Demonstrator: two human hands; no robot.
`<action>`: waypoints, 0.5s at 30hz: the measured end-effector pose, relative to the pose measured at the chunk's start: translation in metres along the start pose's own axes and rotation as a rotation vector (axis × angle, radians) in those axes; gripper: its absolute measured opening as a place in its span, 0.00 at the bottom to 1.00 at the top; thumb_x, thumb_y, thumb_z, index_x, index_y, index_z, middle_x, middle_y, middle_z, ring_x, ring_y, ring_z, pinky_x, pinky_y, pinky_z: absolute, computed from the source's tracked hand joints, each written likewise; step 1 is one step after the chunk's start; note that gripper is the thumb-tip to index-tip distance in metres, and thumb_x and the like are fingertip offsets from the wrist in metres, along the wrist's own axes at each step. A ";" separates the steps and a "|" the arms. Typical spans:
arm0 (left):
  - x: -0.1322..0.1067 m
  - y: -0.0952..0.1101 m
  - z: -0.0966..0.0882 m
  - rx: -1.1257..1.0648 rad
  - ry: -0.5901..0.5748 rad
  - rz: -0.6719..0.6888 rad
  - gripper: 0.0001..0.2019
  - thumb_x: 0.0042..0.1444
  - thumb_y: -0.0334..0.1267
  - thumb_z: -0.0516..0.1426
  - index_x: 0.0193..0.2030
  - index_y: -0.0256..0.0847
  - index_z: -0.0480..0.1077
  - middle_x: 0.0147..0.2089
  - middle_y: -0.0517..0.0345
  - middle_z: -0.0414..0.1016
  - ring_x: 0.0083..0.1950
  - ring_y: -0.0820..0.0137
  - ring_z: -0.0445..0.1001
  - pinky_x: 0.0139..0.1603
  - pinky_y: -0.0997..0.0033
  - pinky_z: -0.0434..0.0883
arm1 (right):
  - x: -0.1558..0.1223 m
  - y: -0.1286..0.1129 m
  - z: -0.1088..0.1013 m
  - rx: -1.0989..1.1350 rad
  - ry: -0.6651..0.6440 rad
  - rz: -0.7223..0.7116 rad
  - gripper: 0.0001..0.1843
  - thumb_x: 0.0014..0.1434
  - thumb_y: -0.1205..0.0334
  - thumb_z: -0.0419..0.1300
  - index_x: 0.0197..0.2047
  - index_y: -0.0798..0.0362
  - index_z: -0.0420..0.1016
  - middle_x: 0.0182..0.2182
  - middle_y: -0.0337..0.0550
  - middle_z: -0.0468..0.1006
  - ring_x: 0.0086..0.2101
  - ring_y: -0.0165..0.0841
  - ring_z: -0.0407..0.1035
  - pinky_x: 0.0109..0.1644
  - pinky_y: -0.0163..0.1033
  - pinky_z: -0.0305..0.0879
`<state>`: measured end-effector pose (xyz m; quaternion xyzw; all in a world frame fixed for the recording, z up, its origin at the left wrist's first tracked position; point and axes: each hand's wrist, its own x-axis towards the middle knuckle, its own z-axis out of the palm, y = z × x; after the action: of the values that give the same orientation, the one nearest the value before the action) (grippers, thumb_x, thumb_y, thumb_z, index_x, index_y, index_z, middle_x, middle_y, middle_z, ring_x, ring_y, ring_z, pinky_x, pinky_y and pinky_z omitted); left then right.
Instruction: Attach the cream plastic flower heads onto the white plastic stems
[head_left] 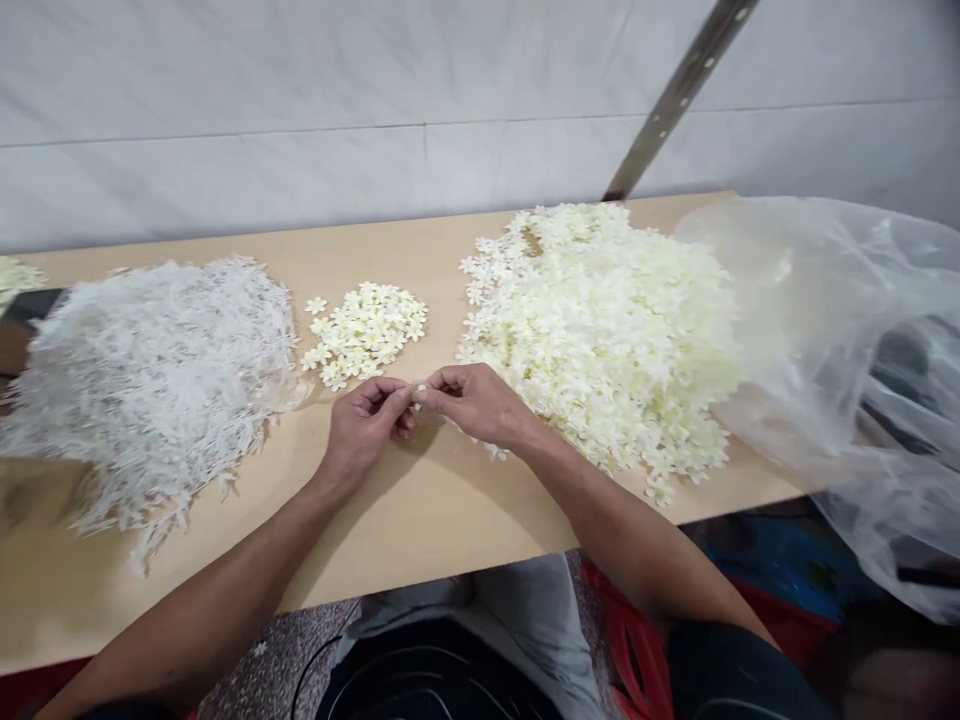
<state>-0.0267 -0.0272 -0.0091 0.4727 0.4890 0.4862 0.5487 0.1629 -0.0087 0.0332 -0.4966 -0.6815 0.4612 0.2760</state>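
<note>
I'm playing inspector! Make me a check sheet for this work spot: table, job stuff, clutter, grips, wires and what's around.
Surface: light-brown table, flat.
Job's things: big flower pile on the right, small flower pile in the middle, white feathery pile on the left.
Clutter: crumpled see-through plastic beyond the big pile, overhanging the table.
Grips: left grip and right grip pinched, meeting at a small pale piece, too tiny to name.
Cables: thin dark cord below the table.
Surroundings: pale wall, slanting metal strip.
</note>
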 end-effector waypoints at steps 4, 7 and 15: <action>0.000 0.006 0.000 -0.008 -0.032 0.063 0.15 0.58 0.49 0.64 0.39 0.37 0.75 0.24 0.59 0.74 0.24 0.74 0.71 0.27 0.74 0.70 | 0.003 0.004 0.000 0.010 0.007 0.020 0.22 0.59 0.42 0.62 0.34 0.54 0.82 0.26 0.39 0.76 0.27 0.30 0.63 0.31 0.35 0.56; -0.001 0.009 -0.001 -0.029 -0.048 0.064 0.15 0.59 0.49 0.64 0.38 0.37 0.75 0.24 0.59 0.74 0.23 0.74 0.71 0.27 0.74 0.70 | 0.004 0.001 0.002 0.005 0.025 -0.013 0.20 0.61 0.44 0.61 0.34 0.53 0.81 0.27 0.39 0.76 0.29 0.31 0.64 0.33 0.36 0.58; 0.000 0.006 -0.003 -0.145 -0.097 0.048 0.17 0.60 0.51 0.63 0.37 0.36 0.74 0.24 0.57 0.74 0.25 0.72 0.72 0.28 0.72 0.71 | 0.001 -0.017 0.012 -0.169 0.111 -0.062 0.20 0.67 0.50 0.54 0.27 0.52 0.71 0.23 0.37 0.69 0.27 0.30 0.62 0.33 0.36 0.56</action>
<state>-0.0300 -0.0262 -0.0033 0.4665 0.4136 0.5099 0.5927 0.1452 -0.0137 0.0429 -0.5217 -0.7166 0.3650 0.2846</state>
